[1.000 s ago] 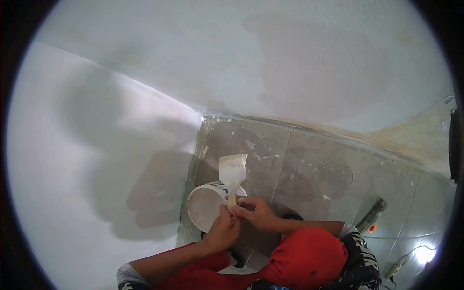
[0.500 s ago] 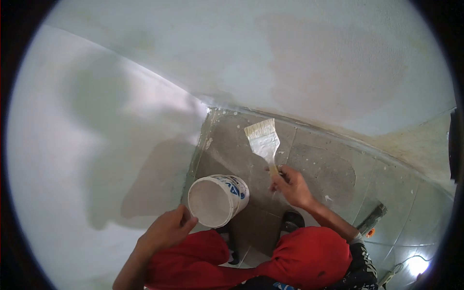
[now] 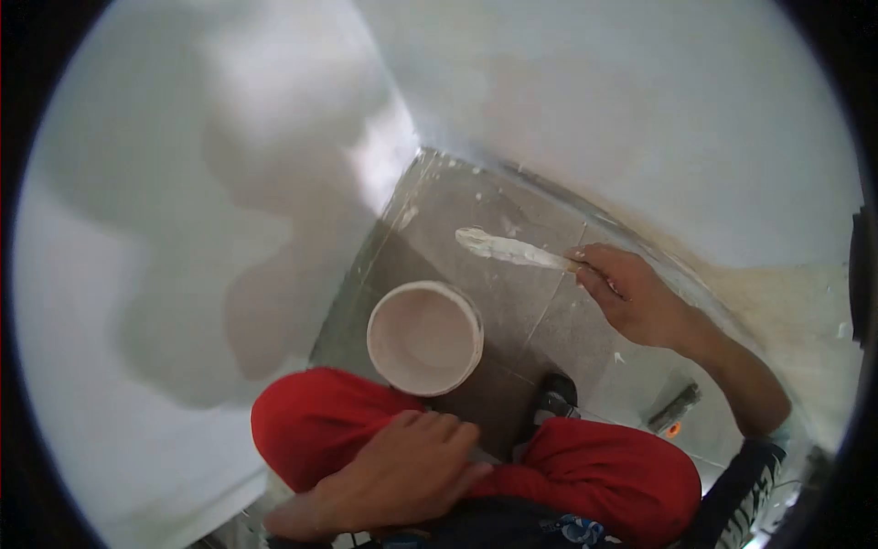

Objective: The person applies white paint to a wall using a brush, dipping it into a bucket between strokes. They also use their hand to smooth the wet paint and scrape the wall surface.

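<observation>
My right hand [image 3: 631, 291] is closed around the handle of a paint-coated brush [image 3: 517, 251], which is seen edge-on with its bristles pointing left. Below and left of the brush stands a white bucket [image 3: 425, 339] on the floor, its open mouth facing up and pale inside. My left hand [image 3: 402, 471] lies over my red-trousered lap, just below the bucket, fingers extended and slightly blurred; it holds nothing that shows.
White walls [image 3: 567, 101] meet at a corner above the grey tiled floor [image 3: 512, 206], which has paint spots. A dark-edged tool [image 3: 675, 409] with an orange part lies on the tiles at right. My shoe [image 3: 555, 398] is between bucket and tool.
The brush has turned from upright, broad side showing, to nearly level and edge-on as my right hand moved right and up. My left hand has left the bucket's rim for my lap. The bucket appears more upright.
</observation>
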Tool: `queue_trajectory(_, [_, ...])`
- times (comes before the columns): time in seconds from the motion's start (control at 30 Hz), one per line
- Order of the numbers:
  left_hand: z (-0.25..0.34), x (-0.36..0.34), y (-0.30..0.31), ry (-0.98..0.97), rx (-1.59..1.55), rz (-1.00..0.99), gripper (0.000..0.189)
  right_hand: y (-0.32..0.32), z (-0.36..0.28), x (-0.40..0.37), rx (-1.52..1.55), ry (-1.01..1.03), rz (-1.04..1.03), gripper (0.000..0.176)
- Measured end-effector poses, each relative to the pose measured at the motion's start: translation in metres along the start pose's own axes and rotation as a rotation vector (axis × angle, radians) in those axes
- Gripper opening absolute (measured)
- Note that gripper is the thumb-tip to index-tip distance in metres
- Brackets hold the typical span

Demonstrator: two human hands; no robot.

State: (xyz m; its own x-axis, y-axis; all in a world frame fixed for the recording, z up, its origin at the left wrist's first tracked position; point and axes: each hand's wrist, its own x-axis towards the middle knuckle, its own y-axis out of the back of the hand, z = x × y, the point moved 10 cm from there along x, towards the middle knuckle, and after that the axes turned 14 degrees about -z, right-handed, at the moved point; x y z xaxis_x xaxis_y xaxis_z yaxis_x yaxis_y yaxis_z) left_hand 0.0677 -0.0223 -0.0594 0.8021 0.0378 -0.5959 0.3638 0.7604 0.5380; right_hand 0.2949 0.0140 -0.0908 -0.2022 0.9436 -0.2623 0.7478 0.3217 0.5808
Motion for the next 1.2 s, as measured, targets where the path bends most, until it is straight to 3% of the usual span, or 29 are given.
queue_trajectory(0.03, [0.009,-0.001,-0.004,-0.121,0.025,-0.01,0.033,-0.001,-0.018,0.008,-0.147,-0.018,-0.029,0.021])
queue_trajectory(0.13, [-0.002,-0.009,-0.018,-0.138,0.199,-0.069,0.031,-0.027,-0.052,0.033,-0.294,-0.059,-0.171,0.028])
queue_trajectory(0.27, [-0.02,-0.028,-0.013,-0.205,0.165,0.0,0.032,-0.084,-0.091,0.069,-0.399,-0.128,-0.313,0.024])
queue_trajectory(0.33, [-0.03,-0.036,-0.008,-0.213,0.179,0.011,0.032,-0.128,-0.095,0.084,-0.565,-0.189,-0.508,0.028])
queue_trajectory(0.47, [-0.04,-0.046,-0.002,-0.266,0.144,0.034,0.032,-0.192,-0.084,0.106,-0.602,-0.138,-0.567,0.029])
queue_trajectory(0.73, [-0.054,-0.056,0.008,-0.323,0.093,0.047,0.032,-0.242,-0.055,0.129,-0.717,-0.189,-0.383,0.024])
queue_trajectory(0.97, [-0.059,-0.055,-0.005,-0.289,0.099,0.049,0.033,-0.26,-0.041,0.143,-0.703,-0.225,-0.363,0.025])
queue_trajectory(1.03, [-0.06,-0.06,0.01,-0.276,0.074,0.24,0.015,-0.263,-0.039,0.146,-0.685,-0.234,-0.369,0.025])
queue_trajectory(1.07, [-0.059,-0.063,0.01,-0.275,0.074,0.24,0.015,-0.264,-0.039,0.146,-0.684,-0.234,-0.369,0.025])
queue_trajectory(1.13, [-0.057,-0.065,0.016,-0.306,0.018,0.123,0.032,-0.263,-0.04,0.148,-0.661,-0.245,-0.352,0.025])
queue_trajectory(1.2, [-0.055,-0.065,0.019,-0.296,0.057,0.171,0.028,-0.265,-0.035,0.148,-0.657,-0.252,-0.353,0.027])
